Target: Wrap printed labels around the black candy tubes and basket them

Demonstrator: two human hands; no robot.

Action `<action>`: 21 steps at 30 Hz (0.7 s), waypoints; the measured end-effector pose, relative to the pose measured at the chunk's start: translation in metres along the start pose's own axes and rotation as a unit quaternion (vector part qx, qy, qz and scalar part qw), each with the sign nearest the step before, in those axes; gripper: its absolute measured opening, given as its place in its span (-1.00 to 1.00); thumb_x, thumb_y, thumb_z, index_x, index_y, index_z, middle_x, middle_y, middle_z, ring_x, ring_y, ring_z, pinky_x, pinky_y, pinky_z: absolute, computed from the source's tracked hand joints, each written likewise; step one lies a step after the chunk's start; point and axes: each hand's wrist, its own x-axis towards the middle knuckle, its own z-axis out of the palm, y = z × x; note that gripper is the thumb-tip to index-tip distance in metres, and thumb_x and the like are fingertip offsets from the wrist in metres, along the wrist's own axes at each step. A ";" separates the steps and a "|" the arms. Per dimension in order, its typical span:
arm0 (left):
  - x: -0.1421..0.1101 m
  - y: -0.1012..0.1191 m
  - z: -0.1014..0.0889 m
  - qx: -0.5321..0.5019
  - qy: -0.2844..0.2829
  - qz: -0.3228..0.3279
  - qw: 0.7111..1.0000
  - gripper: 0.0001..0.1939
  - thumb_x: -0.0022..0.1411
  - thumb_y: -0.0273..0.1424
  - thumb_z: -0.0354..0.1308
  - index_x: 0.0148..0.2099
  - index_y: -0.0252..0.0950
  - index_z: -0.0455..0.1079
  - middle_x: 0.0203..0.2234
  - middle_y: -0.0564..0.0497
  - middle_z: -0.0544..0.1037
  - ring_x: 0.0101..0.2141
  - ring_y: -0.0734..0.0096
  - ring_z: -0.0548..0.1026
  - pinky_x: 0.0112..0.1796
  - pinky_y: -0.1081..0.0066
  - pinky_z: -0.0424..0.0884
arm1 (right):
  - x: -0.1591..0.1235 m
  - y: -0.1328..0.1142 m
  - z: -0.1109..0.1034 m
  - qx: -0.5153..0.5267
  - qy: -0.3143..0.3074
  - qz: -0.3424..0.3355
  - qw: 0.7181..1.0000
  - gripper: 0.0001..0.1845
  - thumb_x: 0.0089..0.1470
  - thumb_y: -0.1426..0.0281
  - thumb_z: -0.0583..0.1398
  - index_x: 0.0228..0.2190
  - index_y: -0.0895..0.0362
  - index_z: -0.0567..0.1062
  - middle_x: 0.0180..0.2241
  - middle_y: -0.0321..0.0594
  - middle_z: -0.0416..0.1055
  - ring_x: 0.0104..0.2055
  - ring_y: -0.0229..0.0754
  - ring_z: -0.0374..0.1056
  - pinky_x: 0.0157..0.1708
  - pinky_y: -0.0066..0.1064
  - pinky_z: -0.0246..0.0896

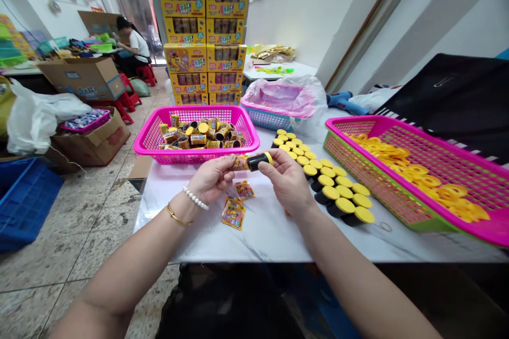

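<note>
My right hand (288,180) grips a black cup with a yellow lid (259,161), lying sideways in the fingers. Between the fingers of my left hand (214,177) is a printed orange wrapper sleeve (240,163), its end at the cup's dark end; whether it is around the cup I cannot tell. On the white table below lie several flat printed sleeves (233,213). Black cups with yellow lids (344,205) stand in rows to the right of my right hand. A pink basket (194,158) behind my hands holds many cups wearing printed sleeves (202,128).
At the right, a pink and green basket (397,205) holds yellow rings (413,169). A plastic-lined basket (270,116) stands at the table's back. Stacked yellow display boxes (186,58) rise behind. Left are a blue crate (27,206) and cardboard boxes (95,143). A person (135,45) sits far back.
</note>
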 end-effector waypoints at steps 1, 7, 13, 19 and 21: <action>0.000 0.001 0.000 -0.005 0.001 -0.003 1.000 -0.78 0.39 -0.56 0.03 -0.35 -0.45 0.36 -0.54 0.00 0.50 -0.77 0.78 0.18 -0.79 0.74 -0.07 | -0.001 -0.002 0.001 -0.014 0.000 -0.004 1.000 -0.55 -0.11 0.09 0.46 -0.26 0.04 0.49 -0.29 -0.28 0.56 -0.21 -0.19 0.50 -0.12 -0.33 0.44; 0.001 -0.003 -0.003 0.022 -0.030 0.010 0.999 -0.75 0.38 -0.56 0.04 -0.38 -0.45 0.38 -0.55 -0.02 0.52 -0.78 0.78 0.18 -0.77 0.72 -0.05 | -0.007 -0.009 0.002 -0.049 -0.015 -0.006 0.999 -0.60 -0.06 0.15 0.44 -0.27 0.06 0.47 -0.32 -0.28 0.54 -0.25 -0.19 0.48 -0.16 -0.33 0.44; 0.003 -0.007 -0.005 0.074 -0.035 0.047 0.996 -0.79 0.35 -0.52 0.12 -0.38 -0.46 0.40 -0.55 -0.05 0.52 -0.77 0.75 0.22 -0.76 0.71 -0.02 | -0.005 0.000 0.003 -0.017 -0.001 0.009 1.000 -0.55 -0.08 0.10 0.45 -0.28 0.05 0.43 -0.35 -0.33 0.52 -0.31 -0.24 0.47 -0.21 -0.37 0.43; 0.002 -0.002 -0.002 0.022 -0.027 -0.042 0.998 -0.72 0.43 -0.49 -0.01 -0.34 -0.47 0.41 -0.50 -0.03 0.54 -0.80 0.79 0.12 -0.81 0.69 -0.11 | -0.007 0.007 0.008 -0.042 0.027 -0.064 0.997 -0.59 -0.05 0.16 0.44 -0.29 0.03 0.40 -0.40 -0.38 0.44 -0.35 -0.27 0.42 -0.27 -0.39 0.38; 0.001 -0.002 -0.002 0.004 -0.026 -0.057 0.998 -0.68 0.44 -0.51 -0.04 -0.37 -0.47 0.40 -0.54 0.01 0.51 -0.80 0.80 0.10 -0.80 0.70 -0.10 | -0.008 0.006 0.008 -0.079 0.027 -0.096 0.992 -0.64 -0.03 0.23 0.42 -0.30 0.04 0.39 -0.40 -0.38 0.39 -0.36 -0.28 0.38 -0.27 -0.39 0.35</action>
